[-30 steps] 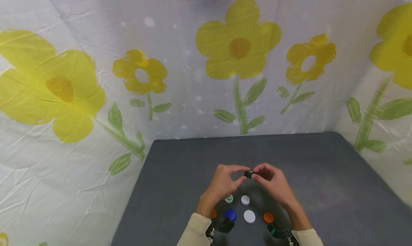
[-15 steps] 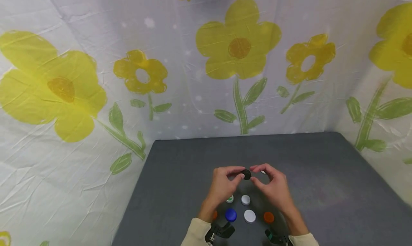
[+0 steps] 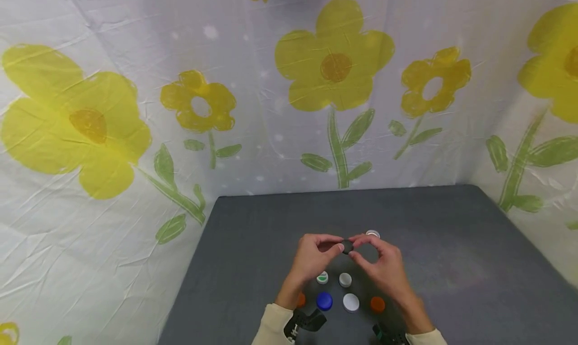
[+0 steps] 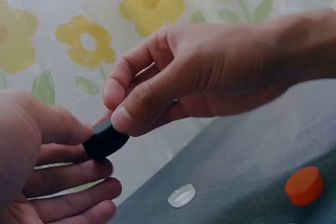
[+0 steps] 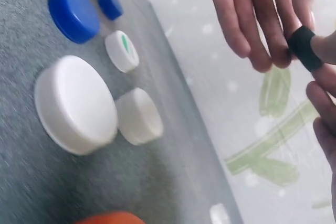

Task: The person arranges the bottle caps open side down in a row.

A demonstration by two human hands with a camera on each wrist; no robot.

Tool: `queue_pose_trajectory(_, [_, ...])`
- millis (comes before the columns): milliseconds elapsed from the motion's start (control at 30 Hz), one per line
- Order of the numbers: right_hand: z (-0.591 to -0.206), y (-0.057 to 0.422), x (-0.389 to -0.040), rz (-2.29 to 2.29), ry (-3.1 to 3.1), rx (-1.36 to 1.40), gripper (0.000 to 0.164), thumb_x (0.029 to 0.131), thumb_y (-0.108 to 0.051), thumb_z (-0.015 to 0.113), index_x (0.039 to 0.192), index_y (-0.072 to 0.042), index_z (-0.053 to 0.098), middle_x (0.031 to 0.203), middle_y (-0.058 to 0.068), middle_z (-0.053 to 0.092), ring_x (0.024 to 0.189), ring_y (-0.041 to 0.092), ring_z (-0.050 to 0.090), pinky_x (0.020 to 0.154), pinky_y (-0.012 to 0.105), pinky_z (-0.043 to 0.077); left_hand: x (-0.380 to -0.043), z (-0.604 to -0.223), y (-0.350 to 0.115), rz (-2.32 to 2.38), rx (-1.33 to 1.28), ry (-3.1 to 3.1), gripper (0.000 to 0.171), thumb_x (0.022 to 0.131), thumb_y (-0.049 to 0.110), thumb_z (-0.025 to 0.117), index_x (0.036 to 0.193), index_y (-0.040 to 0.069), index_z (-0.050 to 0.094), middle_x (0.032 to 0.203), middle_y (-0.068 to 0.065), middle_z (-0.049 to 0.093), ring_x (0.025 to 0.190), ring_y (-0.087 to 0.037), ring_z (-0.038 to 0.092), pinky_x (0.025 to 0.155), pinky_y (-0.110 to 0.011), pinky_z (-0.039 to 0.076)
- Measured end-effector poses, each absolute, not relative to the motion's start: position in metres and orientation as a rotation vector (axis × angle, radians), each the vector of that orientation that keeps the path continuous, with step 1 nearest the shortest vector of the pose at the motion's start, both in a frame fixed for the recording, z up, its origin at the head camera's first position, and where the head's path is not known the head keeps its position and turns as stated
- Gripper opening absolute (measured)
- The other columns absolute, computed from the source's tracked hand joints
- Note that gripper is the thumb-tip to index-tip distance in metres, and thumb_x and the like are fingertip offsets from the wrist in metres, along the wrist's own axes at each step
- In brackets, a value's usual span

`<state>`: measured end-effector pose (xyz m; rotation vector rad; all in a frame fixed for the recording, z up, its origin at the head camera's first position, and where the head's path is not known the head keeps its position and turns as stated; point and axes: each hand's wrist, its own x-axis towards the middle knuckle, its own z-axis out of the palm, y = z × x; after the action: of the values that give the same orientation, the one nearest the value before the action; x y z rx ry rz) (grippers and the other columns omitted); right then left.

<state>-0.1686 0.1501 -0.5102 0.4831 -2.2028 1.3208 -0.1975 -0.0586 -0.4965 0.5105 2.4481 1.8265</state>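
A small round black bottle cap [image 3: 347,246] is held up above the table between the two hands. From the left, my left hand [image 3: 312,257] pinches it by the edge with thumb and index finger. Thumb and fingertips of my right hand [image 3: 382,262] grip its opposite side. Close up in the left wrist view, the black cap [image 4: 106,140] has a thick rim, and the left hand's other fingers extend below it. Below the hands lie a white cap with a green mark [image 3: 322,278] and a small white cap [image 3: 345,280].
Nearer the front are a blue cap [image 3: 324,301], a larger white cap [image 3: 350,303] and an orange cap [image 3: 378,304]. Another orange cap [image 3: 301,299] is partly hidden by the left wrist. A clear-white cap [image 3: 373,233] sits beyond the right hand. A smaller blue cap [image 5: 110,6] shows in the right wrist view.
The black cap has turned from edge-on to face-on. Half a second ago the right fingers were off it; now they grip it again. The clear-white cap has come into view behind the right hand.
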Motion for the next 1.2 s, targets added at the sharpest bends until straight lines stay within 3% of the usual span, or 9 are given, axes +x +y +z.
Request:
queue_pose_trajectory(233, [-0.502, 0.167, -0.166, 1.269, -2.265, 0.436, 0.026, 0.087, -0.002, 0.091, 0.097, -0.019, 0.074, 0.111, -0.003, 0.083, 0.109, 0.021, 0.077, 0.104, 0.005, 0.043, -0.199, -0.494, -0.046, 1.794, 0.783, 2.533, 0.029, 0.099, 0.013, 0.08, 0.129, 0.015, 0.081, 0.122, -0.002, 0.083, 0.115, -0.023, 0.08, 0.104, -0.045, 0.063])
queue_pose_trajectory(400, [-0.502, 0.179, -0.16, 1.248, -2.374, 0.351, 0.023, 0.09, -0.007, 0.09, 0.099, -0.021, 0.075, 0.112, -0.005, 0.082, 0.111, 0.024, 0.077, 0.104, 0.006, 0.044, -0.198, -0.495, -0.035, 1.66, 0.924, 2.676, 0.027, 0.098, 0.012, 0.084, 0.125, 0.012, 0.083, 0.119, -0.001, 0.084, 0.112, -0.016, 0.08, 0.1, -0.035, 0.064])
queue_pose_trajectory(533, [-0.506, 0.186, -0.154, 1.168, -2.467, 0.295, 0.022, 0.09, -0.01, 0.091, 0.098, -0.024, 0.075, 0.11, -0.007, 0.083, 0.109, 0.025, 0.078, 0.101, 0.036, 0.06, -0.196, -0.5, -0.028, 1.528, 0.984, 2.73, 0.026, 0.097, 0.012, 0.085, 0.122, 0.011, 0.083, 0.118, 0.0, 0.084, 0.11, -0.012, 0.079, 0.097, -0.028, 0.063])
queue_pose_trajectory(633, [-0.512, 0.191, -0.151, 1.115, -2.505, 0.298, 0.024, 0.088, -0.01, 0.092, 0.096, -0.025, 0.075, 0.108, -0.007, 0.083, 0.107, 0.025, 0.079, 0.097, 0.057, 0.061, -0.195, -0.506, -0.023, 1.456, 1.003, 2.739, 0.025, 0.096, 0.011, 0.085, 0.121, 0.011, 0.084, 0.117, 0.001, 0.084, 0.111, -0.008, 0.078, 0.097, -0.028, 0.063])
queue_pose_trajectory(767, [-0.523, 0.196, -0.15, 1.073, -2.549, 0.313, 0.026, 0.086, -0.01, 0.094, 0.094, -0.026, 0.075, 0.106, -0.008, 0.084, 0.103, 0.02, 0.079, 0.094, 0.053, 0.061, -0.195, -0.516, -0.018, 1.366, 1.019, 2.752, 0.025, 0.095, 0.009, 0.086, 0.12, 0.012, 0.084, 0.117, 0.001, 0.084, 0.109, -0.005, 0.077, 0.095, -0.03, 0.064])
queue_pose_trajectory(1033, [-0.539, 0.2, -0.147, 1.048, -2.661, 0.326, 0.028, 0.085, -0.009, 0.094, 0.091, -0.029, 0.074, 0.099, -0.017, 0.08, 0.1, 0.012, 0.077, 0.09, 0.046, 0.062, -0.195, -0.537, -0.011, 1.105, 1.053, 2.826, 0.024, 0.091, 0.013, 0.089, 0.115, 0.015, 0.086, 0.11, 0.005, 0.085, 0.105, -0.002, 0.076, 0.092, -0.017, 0.059])
queue_pose_trajectory(1200, [-0.545, 0.201, -0.147, 1.048, -2.733, 0.3, 0.028, 0.086, -0.009, 0.093, 0.091, -0.029, 0.074, 0.097, -0.017, 0.077, 0.097, 0.011, 0.074, 0.084, 0.038, 0.06, -0.194, -0.544, -0.007, 1.022, 1.054, 2.844, 0.024, 0.089, 0.013, 0.091, 0.113, 0.015, 0.087, 0.108, 0.006, 0.085, 0.104, -0.003, 0.077, 0.092, -0.017, 0.058])
